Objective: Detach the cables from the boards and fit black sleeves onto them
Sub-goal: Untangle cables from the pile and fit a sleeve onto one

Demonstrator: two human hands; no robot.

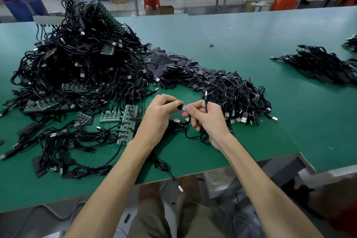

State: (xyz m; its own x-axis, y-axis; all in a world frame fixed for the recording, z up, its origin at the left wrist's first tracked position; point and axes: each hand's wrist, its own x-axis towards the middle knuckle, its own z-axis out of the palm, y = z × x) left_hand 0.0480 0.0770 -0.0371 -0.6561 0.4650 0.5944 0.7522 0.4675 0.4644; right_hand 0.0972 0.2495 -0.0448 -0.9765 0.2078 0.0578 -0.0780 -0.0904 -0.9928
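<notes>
At the centre of the frame, a small black sleeve point(179, 106) is pinched between the thumb and curled fingers of the left hand point(160, 115). The sleeve is held against the silver plug point(184, 107) of a cable point(206, 103), which is gripped by the closed fingers of the right hand point(205, 120). Both hands are held just above the green table point(251, 31). A strip of green boards point(126, 120) is seen just left of the left wrist. A large tangle of cables and boards point(77, 60) fills the upper left. A heap of loose sleeves point(173, 67) lies above the hands, and a cable pile point(241, 100) lies just to their right. A separate bundle point(318, 63) is seen at the far right.
</notes>
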